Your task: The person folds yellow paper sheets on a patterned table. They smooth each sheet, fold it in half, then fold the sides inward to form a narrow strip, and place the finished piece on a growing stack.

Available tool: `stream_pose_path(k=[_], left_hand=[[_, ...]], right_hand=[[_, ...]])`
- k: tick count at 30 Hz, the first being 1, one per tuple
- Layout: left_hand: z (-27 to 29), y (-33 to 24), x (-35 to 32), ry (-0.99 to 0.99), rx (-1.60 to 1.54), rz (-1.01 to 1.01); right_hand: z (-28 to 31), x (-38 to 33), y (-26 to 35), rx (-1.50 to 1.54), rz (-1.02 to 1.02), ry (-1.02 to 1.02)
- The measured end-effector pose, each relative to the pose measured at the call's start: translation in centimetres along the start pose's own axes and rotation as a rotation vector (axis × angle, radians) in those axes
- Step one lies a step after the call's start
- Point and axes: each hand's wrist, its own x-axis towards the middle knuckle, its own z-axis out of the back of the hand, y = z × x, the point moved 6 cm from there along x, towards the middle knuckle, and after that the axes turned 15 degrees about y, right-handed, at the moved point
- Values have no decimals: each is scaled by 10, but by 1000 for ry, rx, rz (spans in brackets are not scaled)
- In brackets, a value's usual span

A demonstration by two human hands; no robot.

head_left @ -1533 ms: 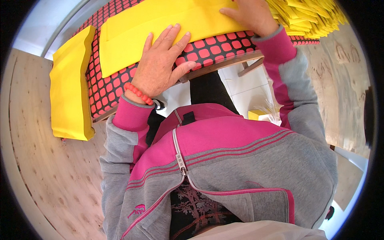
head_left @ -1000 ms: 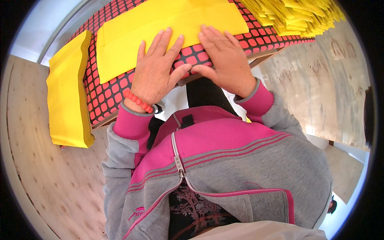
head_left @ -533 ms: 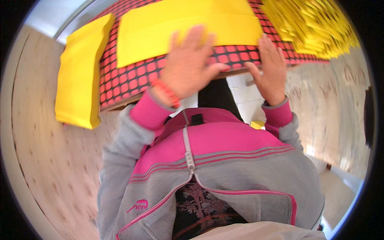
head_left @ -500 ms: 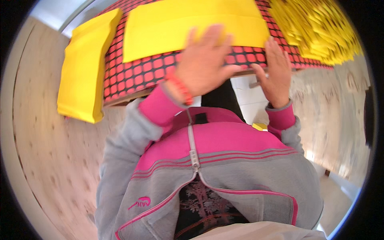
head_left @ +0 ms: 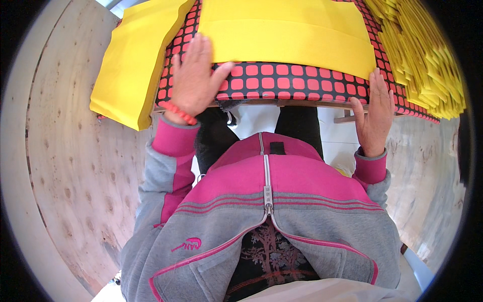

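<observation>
Yellow sheet (head_left: 287, 30) now lies untouched; left hand (head_left: 193, 80) and right hand (head_left: 375, 113) have slid apart, fingers spread flat on the checked worktop (head_left: 302, 86).

Grey-and-pink zipped jacket (head_left: 261, 201), pink cuffs, red bead bracelet (head_left: 177, 112) on left wrist, dark tree-print shirt, perhaps black.

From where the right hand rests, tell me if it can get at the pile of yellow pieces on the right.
Probably yes. The right hand lies flat on the table's near edge, empty, and the pile of yellow pieces sits just beyond it with nothing between them.
</observation>
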Motion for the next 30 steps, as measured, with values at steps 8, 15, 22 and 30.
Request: stream_pose_path(k=[8,15,22,30], left_hand=[[21,-40,0,-255,117,-51],[-4,-96,30,-15,-24,-368],[10,-16,4,-52,61,-207],[37,-39,27,-20,272,-324]], right_hand=[[21,24,39,41,72,-96],[-8,56,98,167,271,70],[3,28,2,110,83,10],[19,36,-1,-133,35,-11]])
